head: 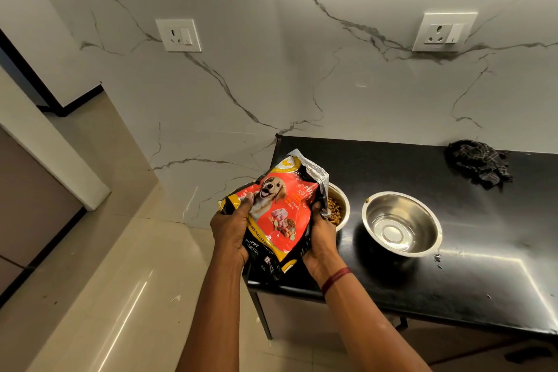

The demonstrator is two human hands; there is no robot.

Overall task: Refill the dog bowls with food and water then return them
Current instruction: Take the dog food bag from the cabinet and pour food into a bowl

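Food bag (pixel 279 216): left hand (pixel 231 232) and right hand (pixel 320 238) each clamped on one side, open mouth tipped over kibble bowl (pixel 346 205), presumably pouring.
Empty bowl (pixel 401 216): just right of kibble bowl on desk (pixel 468 269), likely awaiting water.

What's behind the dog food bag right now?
A steel bowl holding brown kibble, on the black counter. The dog food bag covers the bowl's left part, so its fill level cannot be seen.

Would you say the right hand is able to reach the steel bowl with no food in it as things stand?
Probably yes, once freed: the right hand grips the food bag, but the steel bowl sits just right of it on the counter with nothing between.
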